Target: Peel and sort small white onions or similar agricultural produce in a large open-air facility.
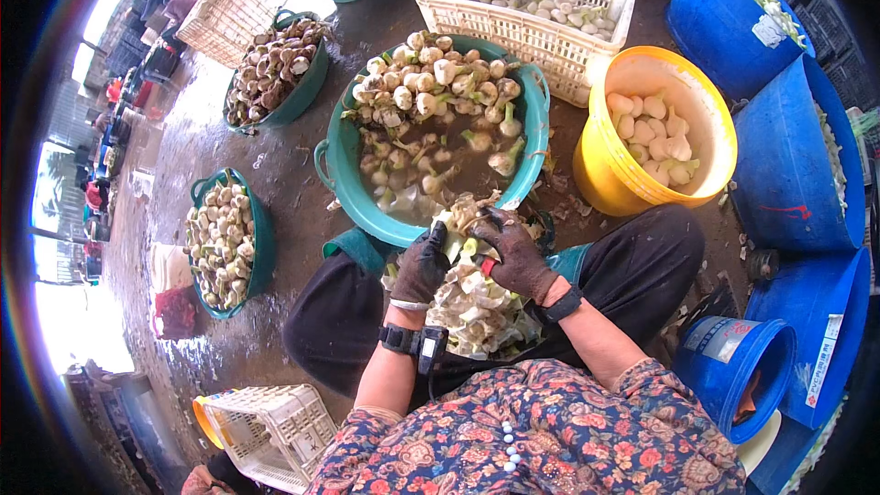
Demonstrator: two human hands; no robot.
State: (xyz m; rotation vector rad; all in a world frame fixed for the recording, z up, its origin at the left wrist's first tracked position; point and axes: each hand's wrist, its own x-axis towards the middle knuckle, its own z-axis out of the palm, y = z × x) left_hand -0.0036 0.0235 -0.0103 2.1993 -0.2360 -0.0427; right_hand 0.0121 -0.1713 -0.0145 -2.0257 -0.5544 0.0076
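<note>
In a dark, stained glove, my left hand grips a garlic bulb with pale green skin, above my lap. My right hand, gloved too, holds a tool with a red handle; its blade is hidden. The right fingers are against the bulb's loose, brownish outer skins. Below both hands lies a heap of peeled garlic skins. Just beyond them stands a teal basin of murky water, with unpeeled garlic bulbs piled at its far side and some afloat.
A yellow bucket holding peeled bulbs stands right of the basin. Behind is a cream plastic crate with pale bulbs. Teal tubs of garlic are at the left. Large blue drums line the right. A person's hand shows at bottom left.
</note>
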